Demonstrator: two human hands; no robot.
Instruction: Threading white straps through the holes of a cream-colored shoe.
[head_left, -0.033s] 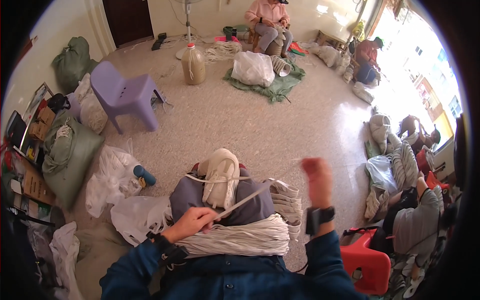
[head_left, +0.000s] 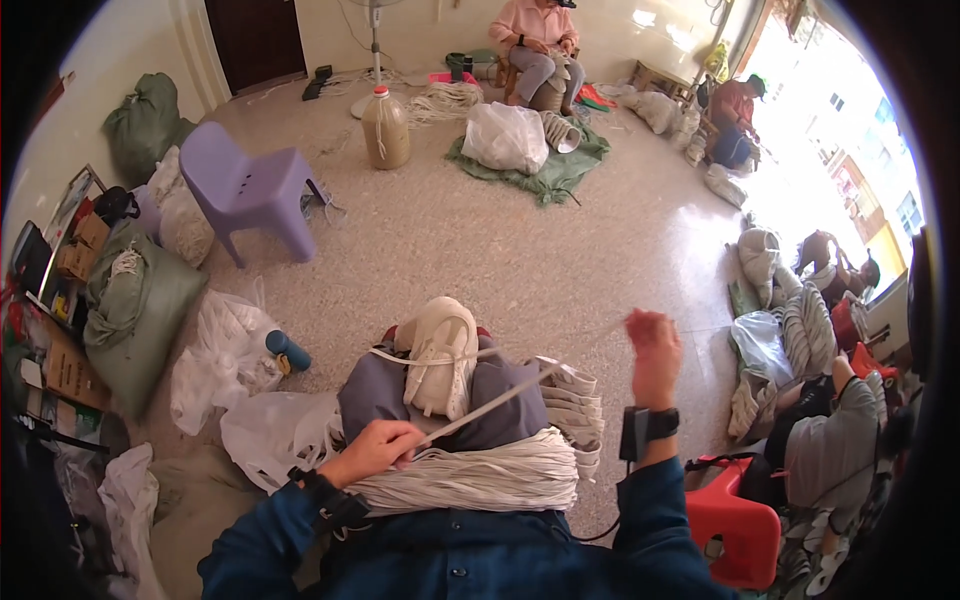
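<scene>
A cream-white shoe upper (head_left: 443, 350) rests between my knees on grey trousers (head_left: 372, 395), a lace threaded across it. My left hand (head_left: 380, 448) is closed on a white shoelace (head_left: 490, 402), low and left of the shoe. From there the lace runs slantwise up to the right. Raised well to the right, my right hand (head_left: 656, 362) is closed on the lace's far part, slightly blurred. Across my lap lies a thick bundle of white laces (head_left: 470, 478). Right of my knee stands a stack of pale shoe uppers (head_left: 578, 405).
A red plastic stool (head_left: 735, 530) stands at my right, close to a person in grey (head_left: 830, 450). White plastic bags (head_left: 225, 350) and a blue bottle (head_left: 290, 350) lie at left. A purple chair (head_left: 250, 185) and a jug (head_left: 386, 130) stand farther off. Other people work beyond.
My right hand has moved a little to the right, drawing the lace out straighter. My left hand has shifted slightly left.
</scene>
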